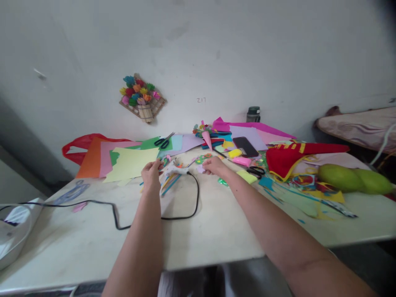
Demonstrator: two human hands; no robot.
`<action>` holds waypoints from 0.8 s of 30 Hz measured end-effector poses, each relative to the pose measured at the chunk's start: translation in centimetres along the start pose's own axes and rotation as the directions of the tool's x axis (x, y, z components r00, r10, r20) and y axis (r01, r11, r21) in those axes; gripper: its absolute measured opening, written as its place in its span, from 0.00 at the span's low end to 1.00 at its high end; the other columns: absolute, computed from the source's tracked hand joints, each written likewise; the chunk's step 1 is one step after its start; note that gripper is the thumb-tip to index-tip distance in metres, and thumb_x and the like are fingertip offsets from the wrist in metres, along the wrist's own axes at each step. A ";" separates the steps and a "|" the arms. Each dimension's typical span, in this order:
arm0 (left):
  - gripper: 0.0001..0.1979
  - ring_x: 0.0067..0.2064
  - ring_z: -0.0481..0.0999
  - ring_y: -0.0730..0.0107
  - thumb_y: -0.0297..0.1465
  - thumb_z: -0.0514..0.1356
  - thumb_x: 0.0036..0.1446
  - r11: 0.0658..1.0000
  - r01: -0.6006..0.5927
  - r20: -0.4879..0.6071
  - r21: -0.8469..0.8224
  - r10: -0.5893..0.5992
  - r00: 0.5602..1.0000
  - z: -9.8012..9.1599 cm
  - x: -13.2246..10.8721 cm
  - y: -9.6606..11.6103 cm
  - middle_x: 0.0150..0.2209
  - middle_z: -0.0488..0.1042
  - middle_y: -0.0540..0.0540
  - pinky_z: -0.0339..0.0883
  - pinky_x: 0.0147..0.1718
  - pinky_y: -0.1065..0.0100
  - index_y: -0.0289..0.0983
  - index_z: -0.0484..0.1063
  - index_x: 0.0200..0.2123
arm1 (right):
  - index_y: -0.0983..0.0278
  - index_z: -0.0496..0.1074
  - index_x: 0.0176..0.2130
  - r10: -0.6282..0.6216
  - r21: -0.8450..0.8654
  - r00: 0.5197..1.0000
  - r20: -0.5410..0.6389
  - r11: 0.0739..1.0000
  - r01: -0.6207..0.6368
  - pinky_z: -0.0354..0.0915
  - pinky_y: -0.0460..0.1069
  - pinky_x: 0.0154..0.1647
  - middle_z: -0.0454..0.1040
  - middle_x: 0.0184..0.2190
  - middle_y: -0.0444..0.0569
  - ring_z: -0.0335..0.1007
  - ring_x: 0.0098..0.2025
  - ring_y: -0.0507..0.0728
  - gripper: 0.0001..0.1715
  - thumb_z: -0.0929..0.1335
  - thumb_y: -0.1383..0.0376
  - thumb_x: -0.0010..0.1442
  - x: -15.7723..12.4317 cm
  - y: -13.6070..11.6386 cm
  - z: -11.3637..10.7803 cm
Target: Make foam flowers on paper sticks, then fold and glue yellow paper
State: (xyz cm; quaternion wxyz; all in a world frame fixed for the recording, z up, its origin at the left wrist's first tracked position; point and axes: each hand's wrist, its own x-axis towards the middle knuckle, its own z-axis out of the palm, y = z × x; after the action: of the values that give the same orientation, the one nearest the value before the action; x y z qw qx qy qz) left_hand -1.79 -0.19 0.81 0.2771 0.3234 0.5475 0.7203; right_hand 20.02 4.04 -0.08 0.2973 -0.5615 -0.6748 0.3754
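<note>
My left hand [151, 175] is over the middle of the table with its fingers pinched together. Whatever is between them is too small to make out. Close beside it lies a white glue gun [177, 170], its black cord [198, 194] curving out across the table. Blue and yellow strips [170, 185] stick out from under the gun. To the right, my right hand [214, 166] is closed in a pinch on a small lilac paper piece [200, 168]. Small coloured paper cutouts [204, 158] lie just behind that hand.
Coloured paper sheets [133, 161] and scissors [164, 142] lie at the back left. A paper cone bouquet [206, 138], phone [245, 147], second scissors [256, 171], red cloth [286, 159], cutter knife [340, 209] and green fruits [352, 178] spread rightward. A power strip [23, 218] sits left.
</note>
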 end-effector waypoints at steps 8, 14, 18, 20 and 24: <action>0.15 0.25 0.68 0.75 0.39 0.63 0.34 0.999 0.041 0.028 0.017 -0.042 0.999 0.2 -0.2 -0.2 0.24 0.72 0.47 0.61 0.22 0.74 0.35 0.64 0.20 | 0.57 0.74 0.36 -0.067 -0.475 0.991 -0.113 0.880 0.006 0.63 0.48 0.37 0.74 0.40 0.44 0.69 0.43 0.57 0.13 0.65 0.65 0.50 0.3 0.4 -0.1; 0.15 0.25 0.68 0.74 0.40 0.61 0.36 0.999 -0.003 0.021 0.042 0.002 1.000 0.3 -0.2 -0.2 0.24 0.72 0.47 0.61 0.22 0.74 0.35 0.63 0.20 | 0.58 0.72 0.39 -0.228 -0.554 0.951 -0.207 0.829 0.078 0.60 0.47 0.37 0.74 0.41 0.45 0.67 0.43 0.55 0.16 0.59 0.61 0.57 -0.3 -0.2 0.3; 0.14 0.25 0.68 0.73 0.41 0.60 0.37 0.995 -0.055 -0.011 0.088 0.056 0.998 0.3 0.1 -0.6 0.24 0.72 0.46 0.61 0.21 0.74 0.35 0.64 0.21 | 0.60 0.70 0.43 -0.366 -0.575 0.926 -0.090 0.778 0.251 0.59 0.46 0.39 0.72 0.42 0.47 0.67 0.43 0.54 0.17 0.60 0.59 0.57 -0.9 -1.3 2.4; 0.14 0.26 0.68 0.73 0.41 0.60 0.38 0.988 -0.087 -0.023 0.129 0.091 0.996 0.2 0.4 -1.0 0.25 0.72 0.46 0.61 0.22 0.73 0.35 0.66 0.23 | 0.61 0.69 0.43 -0.399 -0.625 0.916 -0.025 0.722 0.297 0.58 0.47 0.40 0.72 0.42 0.50 0.66 0.44 0.56 0.17 0.60 0.57 0.57 -1.1 -1.7 3.7; 0.13 0.28 0.70 0.69 0.40 0.58 0.40 0.943 -0.165 -0.020 0.289 0.178 0.984 -0.2 1.1 -1.7 0.25 0.73 0.47 0.62 0.25 0.70 0.36 0.68 0.26 | 0.64 0.69 0.41 -0.404 -0.706 0.914 0.027 0.640 0.304 0.59 0.49 0.41 0.72 0.41 0.54 0.65 0.44 0.58 0.16 0.62 0.59 0.56 -1.4 -2.0 5.3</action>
State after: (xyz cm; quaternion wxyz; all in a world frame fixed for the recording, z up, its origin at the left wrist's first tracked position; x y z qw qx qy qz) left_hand -2.55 0.92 -0.70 0.1512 0.3900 0.6217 0.6622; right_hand 14.86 1.57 -1.23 0.1759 -0.5117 -0.8409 -0.0105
